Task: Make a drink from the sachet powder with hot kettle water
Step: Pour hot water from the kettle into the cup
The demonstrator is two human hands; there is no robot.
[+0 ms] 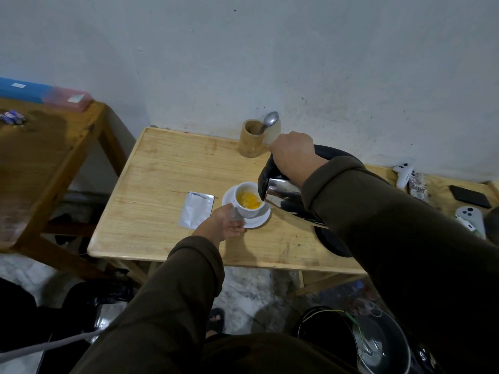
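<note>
While kettle [286,195] tips, left hand [229,225] grips cup [248,201]

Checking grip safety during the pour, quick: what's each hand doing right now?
Left hand: closed on the white cup handle.
Right hand: closed around the kettle handle, kettle tilted over the cup.

The right hand [293,155] covers the handle of the kettle [286,194], and the sleeve [378,211] hides most of the kettle body and the right part of the desk [162,184]. Whether water leaves the spout is too fine to tell. The left hand [228,224] conceals the handle of the cup [248,199] and the near rim of the saucer [259,220]. The spoon [270,121] stem disappears inside the wooden holder [252,139]. At upper left, the blue box [24,90] is cut by the frame edge; the small wrapped items [12,117] below it are too blurred to identify. Print on the sachet [195,213] is illegible.
</note>
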